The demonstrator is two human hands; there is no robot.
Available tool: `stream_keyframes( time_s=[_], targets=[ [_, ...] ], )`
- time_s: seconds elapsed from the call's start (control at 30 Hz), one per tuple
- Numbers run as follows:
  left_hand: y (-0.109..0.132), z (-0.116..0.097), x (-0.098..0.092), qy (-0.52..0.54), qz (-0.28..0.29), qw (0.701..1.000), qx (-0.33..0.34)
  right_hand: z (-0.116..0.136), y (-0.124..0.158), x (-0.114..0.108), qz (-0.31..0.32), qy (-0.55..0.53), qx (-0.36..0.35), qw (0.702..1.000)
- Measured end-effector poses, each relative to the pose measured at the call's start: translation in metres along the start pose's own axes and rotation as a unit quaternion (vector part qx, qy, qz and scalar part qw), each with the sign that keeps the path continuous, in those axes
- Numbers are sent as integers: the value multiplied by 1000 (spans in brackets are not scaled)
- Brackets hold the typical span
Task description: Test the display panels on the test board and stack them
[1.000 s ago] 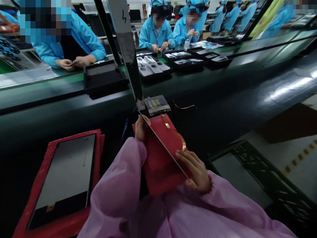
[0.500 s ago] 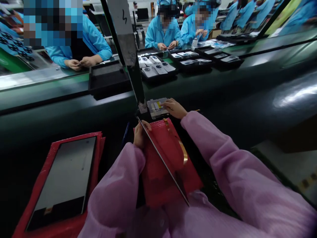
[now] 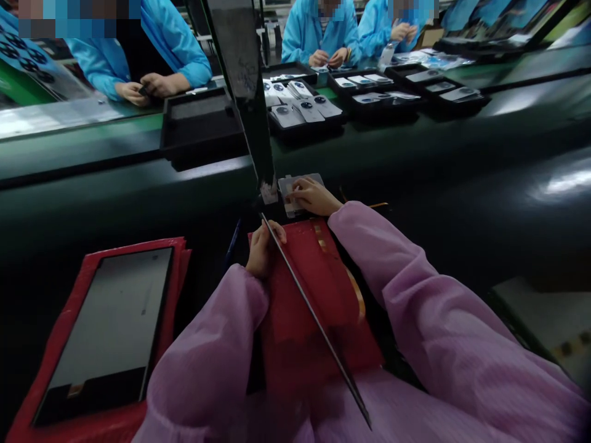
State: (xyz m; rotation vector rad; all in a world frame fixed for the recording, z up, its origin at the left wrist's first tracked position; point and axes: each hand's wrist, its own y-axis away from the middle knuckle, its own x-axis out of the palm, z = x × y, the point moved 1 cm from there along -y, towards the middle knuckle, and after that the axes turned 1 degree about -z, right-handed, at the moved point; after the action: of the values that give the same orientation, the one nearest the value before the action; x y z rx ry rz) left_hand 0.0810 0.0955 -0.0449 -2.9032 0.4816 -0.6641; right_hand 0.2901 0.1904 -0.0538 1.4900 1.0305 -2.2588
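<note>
1. Gripping a thin, grey-edged flat panel (image 3: 316, 320) near its far end with the left hand (image 3: 262, 249), holding it tilted, nearly edge-on to view, over a red, textured plastic sheet (image 3: 323, 289); cannot tell whether touching it.
2. Reaching the right hand (image 3: 314, 195) over a shallow, pale-grey rectangular box (image 3: 283, 191) beyond the sheet, after steadying the panel's near end a second ago; now covering more of the box than half a second back.
3. Leaving the panel to the left hand alone, and apparently shifting attention to the box.
4. Hiding most of the box's contents behind bent right fingers; cannot tell whether closing on anything.
5. Showing a shiny copper-coloured ribbon strip (image 3: 357, 295) curving beside the panel, on its right.
6. Supporting a pale-grey, black-bordered rectangular screen (image 3: 113, 307) on stacked red plastic pouches (image 3: 63, 323), to the left.
7. Holding pale plates with dark discs (image 3: 302, 112) in a black plastic tray (image 3: 309, 132) farther off.
</note>
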Motion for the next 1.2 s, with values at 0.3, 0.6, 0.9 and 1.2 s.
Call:
stream_keyframes(
  time_s=[0.3,0.6,0.9,1.2],
  targets=[
    [0,2,-2,7,-4,1000,-13,4,4,-5,4,11,7,1000],
    [-2,6,-3,48,-11,998,-30,8,4,-8,13,22,21,999],
    [-3,5,-2,80,5,995,-58,9,4,-7,21,29,25,999],
    [-3,8,-5,61,5,996,-59,12,1,-8,43,47,30,998]
  ],
)
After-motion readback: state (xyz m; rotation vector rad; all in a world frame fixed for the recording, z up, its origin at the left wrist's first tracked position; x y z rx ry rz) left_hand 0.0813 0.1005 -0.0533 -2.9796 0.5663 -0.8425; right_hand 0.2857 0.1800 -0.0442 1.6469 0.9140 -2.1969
